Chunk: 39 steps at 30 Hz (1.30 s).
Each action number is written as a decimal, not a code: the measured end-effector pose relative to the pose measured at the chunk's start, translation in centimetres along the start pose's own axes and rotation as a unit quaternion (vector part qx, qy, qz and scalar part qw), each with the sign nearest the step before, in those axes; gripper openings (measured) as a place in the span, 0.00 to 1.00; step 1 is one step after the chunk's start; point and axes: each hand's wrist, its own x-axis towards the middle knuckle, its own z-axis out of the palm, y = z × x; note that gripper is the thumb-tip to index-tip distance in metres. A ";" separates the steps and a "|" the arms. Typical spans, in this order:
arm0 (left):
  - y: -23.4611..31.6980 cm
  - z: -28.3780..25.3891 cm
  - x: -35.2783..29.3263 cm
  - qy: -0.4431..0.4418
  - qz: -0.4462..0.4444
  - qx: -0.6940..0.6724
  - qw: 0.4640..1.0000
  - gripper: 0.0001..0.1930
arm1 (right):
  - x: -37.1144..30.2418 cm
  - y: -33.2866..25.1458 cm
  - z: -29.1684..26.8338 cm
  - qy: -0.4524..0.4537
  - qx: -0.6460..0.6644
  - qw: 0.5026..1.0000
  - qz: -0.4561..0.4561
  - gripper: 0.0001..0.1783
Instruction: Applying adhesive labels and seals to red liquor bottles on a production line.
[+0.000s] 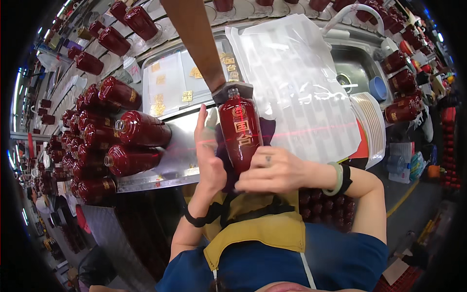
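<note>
A glossy dark-red glass bottle with gold characters down its front lies with its clear neck against a dark notched holder and its base toward me. My right hand is curled at the bottle's lower right side, its fingers closed against the base end; the fingertips are partly hidden. Along the bottle's left side, my left hand has its fingers stretched out, palm facing the glass. A dark cloth shows beneath the bottle. Gold character stickers lie on a clear sheet beyond my left hand.
Many red bottles crowd the metal counter at left. White translucent sheets cover the right side, before a steel sink with a blue cup. A brown upright bar rises behind the holder. More bottles stand on the far conveyor.
</note>
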 end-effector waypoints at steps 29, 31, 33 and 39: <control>0.9 -0.5 -3.2 0.044 -0.002 0.162 0.986 0.56 | -13.9 -5.0 -3.1 -0.177 -0.125 0.914 0.343 0.18; 0.8 -0.4 -3.4 0.049 0.002 0.148 0.988 0.56 | -14.0 -4.9 -3.1 -0.174 -0.121 0.917 0.338 0.19; 0.8 -0.4 -3.5 0.049 0.002 0.158 0.986 0.56 | -14.1 -4.7 -3.2 -0.179 -0.112 0.916 0.341 0.21; 1.0 -0.5 -3.6 0.051 0.000 0.152 0.987 0.56 | -14.0 -4.8 -3.3 -0.181 -0.115 0.922 0.323 0.15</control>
